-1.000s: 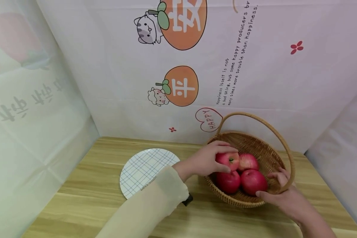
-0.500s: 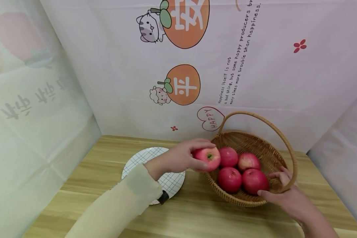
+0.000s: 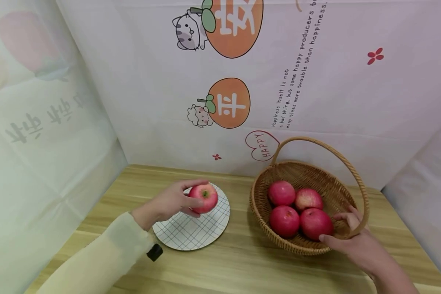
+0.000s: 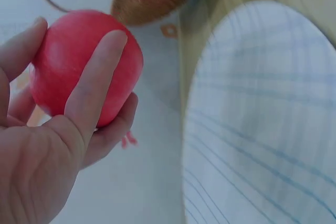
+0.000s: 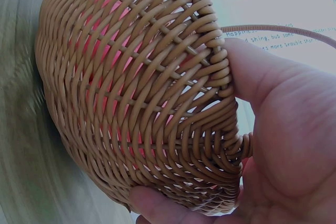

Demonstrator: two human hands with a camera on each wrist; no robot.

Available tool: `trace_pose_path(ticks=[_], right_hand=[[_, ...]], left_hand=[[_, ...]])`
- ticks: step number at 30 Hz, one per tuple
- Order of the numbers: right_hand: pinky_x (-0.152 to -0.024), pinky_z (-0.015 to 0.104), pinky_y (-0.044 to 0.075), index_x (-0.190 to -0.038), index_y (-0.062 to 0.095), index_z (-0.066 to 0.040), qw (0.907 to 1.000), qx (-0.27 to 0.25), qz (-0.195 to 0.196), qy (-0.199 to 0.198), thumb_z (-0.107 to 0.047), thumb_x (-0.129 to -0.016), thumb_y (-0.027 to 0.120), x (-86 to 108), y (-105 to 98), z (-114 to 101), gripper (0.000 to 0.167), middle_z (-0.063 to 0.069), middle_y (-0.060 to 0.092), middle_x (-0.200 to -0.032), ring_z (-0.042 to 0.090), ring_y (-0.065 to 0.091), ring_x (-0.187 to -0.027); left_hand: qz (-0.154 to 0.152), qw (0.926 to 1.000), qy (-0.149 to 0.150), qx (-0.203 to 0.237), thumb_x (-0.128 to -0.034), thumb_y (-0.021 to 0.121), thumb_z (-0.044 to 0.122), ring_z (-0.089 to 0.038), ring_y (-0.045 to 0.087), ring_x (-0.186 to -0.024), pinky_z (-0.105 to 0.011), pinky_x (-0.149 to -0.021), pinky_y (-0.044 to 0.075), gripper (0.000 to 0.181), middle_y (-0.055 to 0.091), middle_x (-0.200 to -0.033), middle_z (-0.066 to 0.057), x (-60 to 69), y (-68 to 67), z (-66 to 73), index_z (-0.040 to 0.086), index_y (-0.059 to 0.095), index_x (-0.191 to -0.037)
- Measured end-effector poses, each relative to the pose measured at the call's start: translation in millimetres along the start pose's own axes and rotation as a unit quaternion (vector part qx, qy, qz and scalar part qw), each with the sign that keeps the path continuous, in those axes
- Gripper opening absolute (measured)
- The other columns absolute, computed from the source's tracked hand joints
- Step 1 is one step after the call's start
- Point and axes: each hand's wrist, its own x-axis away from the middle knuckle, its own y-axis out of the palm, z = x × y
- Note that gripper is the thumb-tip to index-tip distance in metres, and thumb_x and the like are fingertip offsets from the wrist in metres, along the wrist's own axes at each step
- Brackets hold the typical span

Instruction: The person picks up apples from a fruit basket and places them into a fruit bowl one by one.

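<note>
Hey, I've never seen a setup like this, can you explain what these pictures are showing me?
There's no machine here, just a person working with bare hands. The wide picture comes from a camera worn on the head, looking forward and down; the other two come from cameras on each wrist, watching that hand's work. On the wood-grained table are a wicker basket with four red apples in it and, to its left, a flat checked disc. The left hand holds a fifth apple above the disc. The right hand grips the basket's edge, so its wrist camera mostly shows woven basket side.
</note>
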Motion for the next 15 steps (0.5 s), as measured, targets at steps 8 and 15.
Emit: trace_pose_path(ticks=[8,15], right_hand=[[-0.097,0.080,0.013,-0.134,0.038,0.005,0.9999,0.008,-0.008,0.012,-0.034,-0.088,0.078,-0.5,-1,0,0.072,0.035,-0.012,-0.156,0.071,0.003,-0.131],[-0.096,0.081,0.013,-0.135,0.037,0.005,0.9998,0.011,-0.011,0.013,-0.035,-0.089,0.077,-1.5,-2,-2,0.073,0.036,-0.014,-0.156,0.071,0.000,-0.131]], left_hand=[[0.068,0.9968,-0.008,0.042,-0.0883,0.075,0.002,-0.039,0.061,-0.105,-0.054,-0.082,0.054,0.070,0.036,-0.145,-0.021,8.4,-39.4,-30.5,0.013,0.044,-0.151],[0.088,0.9944,-0.015,0.057,-0.0926,0.068,-0.002,-0.039,0.059,-0.110,-0.054,-0.083,0.054,0.068,0.030,-0.149,-0.021,10.7,-53.8,-41.6,0.011,0.040,-0.153]])
